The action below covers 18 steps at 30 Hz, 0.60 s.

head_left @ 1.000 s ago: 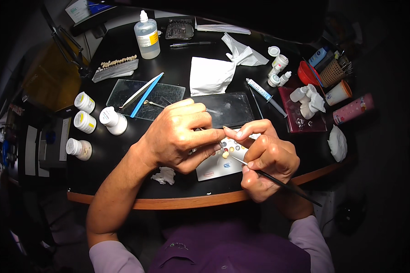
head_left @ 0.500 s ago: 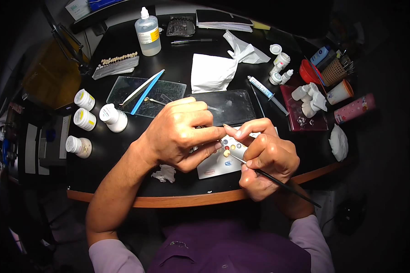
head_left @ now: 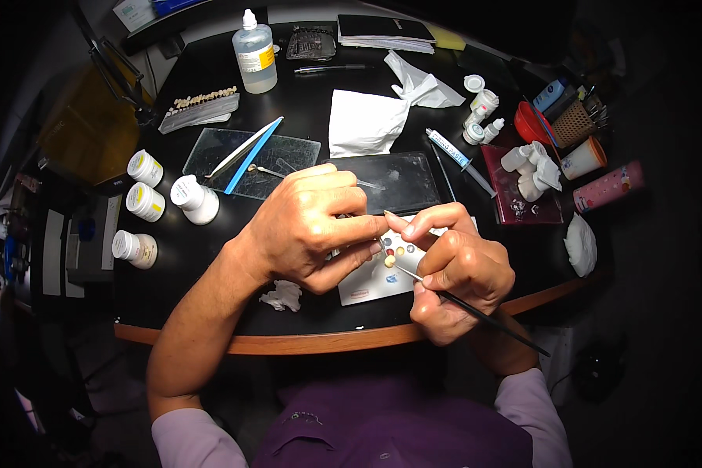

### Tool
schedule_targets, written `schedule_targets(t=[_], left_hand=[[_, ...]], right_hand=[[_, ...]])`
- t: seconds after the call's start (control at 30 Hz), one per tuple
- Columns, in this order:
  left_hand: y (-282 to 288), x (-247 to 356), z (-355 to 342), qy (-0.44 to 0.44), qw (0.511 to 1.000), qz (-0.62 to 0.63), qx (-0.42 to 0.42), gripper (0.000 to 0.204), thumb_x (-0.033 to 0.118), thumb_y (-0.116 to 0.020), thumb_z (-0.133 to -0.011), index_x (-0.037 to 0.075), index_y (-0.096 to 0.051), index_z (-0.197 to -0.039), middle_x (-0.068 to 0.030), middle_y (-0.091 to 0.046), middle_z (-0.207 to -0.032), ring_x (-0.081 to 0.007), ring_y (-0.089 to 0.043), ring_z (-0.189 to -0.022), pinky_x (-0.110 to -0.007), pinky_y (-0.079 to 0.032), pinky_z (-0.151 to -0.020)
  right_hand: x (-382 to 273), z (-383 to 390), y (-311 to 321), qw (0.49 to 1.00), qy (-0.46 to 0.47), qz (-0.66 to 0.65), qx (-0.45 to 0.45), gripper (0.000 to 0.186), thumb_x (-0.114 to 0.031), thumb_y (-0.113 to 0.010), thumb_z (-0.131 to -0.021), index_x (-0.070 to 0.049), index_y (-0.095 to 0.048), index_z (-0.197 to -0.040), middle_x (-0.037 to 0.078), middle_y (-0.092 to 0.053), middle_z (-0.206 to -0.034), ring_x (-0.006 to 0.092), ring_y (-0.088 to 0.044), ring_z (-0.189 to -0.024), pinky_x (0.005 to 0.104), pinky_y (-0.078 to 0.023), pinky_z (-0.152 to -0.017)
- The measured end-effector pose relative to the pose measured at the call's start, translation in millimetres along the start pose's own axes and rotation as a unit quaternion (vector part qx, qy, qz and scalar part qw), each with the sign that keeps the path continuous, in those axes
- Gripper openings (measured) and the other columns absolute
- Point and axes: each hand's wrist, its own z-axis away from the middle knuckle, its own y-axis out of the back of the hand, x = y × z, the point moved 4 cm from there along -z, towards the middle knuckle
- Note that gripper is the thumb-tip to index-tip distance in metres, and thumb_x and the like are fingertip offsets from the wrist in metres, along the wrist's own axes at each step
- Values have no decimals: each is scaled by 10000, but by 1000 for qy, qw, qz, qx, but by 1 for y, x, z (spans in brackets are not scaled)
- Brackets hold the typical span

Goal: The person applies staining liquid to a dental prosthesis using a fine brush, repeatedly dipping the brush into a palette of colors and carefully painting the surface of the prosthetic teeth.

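My right hand [head_left: 464, 273] is closed around a thin brush [head_left: 476, 313] with a long black handle, held like a pen. Its tip meets a small cream-yellow tooth crown [head_left: 390, 262]. On the crown's other side, my left hand [head_left: 312, 230] is closed, thumb and forefinger pinching a thin metal holder [head_left: 382, 245] that is mostly hidden by the fingers. The fingertips of both hands touch above the crown. Beneath them lies a white palette card [head_left: 359, 290] with several round coloured spots, partly covered by my hands.
White-capped jars [head_left: 195, 200] stand at the left. Behind my hands lie a glass slab [head_left: 203, 152], a dark tray [head_left: 409, 175], a paper napkin [head_left: 364, 122] and a paste syringe [head_left: 460, 160]. A clear bottle [head_left: 256, 62] stands farther back. Crumpled tissue [head_left: 282, 296] lies near the wooden table edge [head_left: 327, 342].
The whole view has shifted very slightly. Both hands keep nearly the same pose, with the brush tip still at the crown.
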Motion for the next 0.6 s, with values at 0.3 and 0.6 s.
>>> schedule_targets(t=[0.3, 0.6], left_hand=[[-1, -1, 2, 7, 1000, 5, 4, 321, 118, -836, -692, 51, -797, -1003, -23, -507, -684, -215, -506, -602, -371, -371, -574], [0, 0, 1, 9, 1000, -12, -9, 171, 148, -819, -749, 100, -767, -905, -12, -519, -709, -205, -540, -626, -353, -412, -572]], right_hand=[[0, 0, -1, 1000, 5, -13, -4, 256, 139, -651, -609, -54, -532, -728, 53, -590, -707, 312, -684, -973, 485, -636, -934], [-1, 1, -2, 1000, 1, -7, 1, 250, 139, -646, -615, -49, -524, -726, 54, -587, -709, 313, -682, -968, 503, -631, -951]])
